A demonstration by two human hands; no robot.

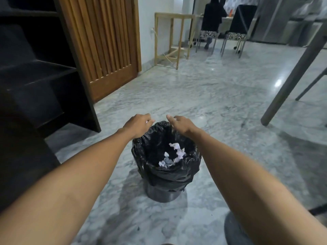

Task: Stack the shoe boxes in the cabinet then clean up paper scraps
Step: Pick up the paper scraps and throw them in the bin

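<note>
A small bin (160, 193) lined with a black bag (169, 175) stands on the marble floor in front of me. White paper scraps (174, 152) lie or drop inside it. My left hand (139, 123) hovers over the bin's far left rim, fingers pointing down and loosely bent. My right hand (179, 123) hovers over the far right rim in the same way. Neither hand visibly holds anything, though the fingertips are partly hidden behind the backs of the hands. The dark cabinet (40, 71) stands at the left; its shelves are too dark to make out boxes.
A slatted wooden door (106, 45) stands behind the cabinet. A light wooden frame table (172, 34) is against the far wall, with chairs (235, 32) and a seated person (212, 16) beyond it. A grey table leg (292, 75) slants down at the right.
</note>
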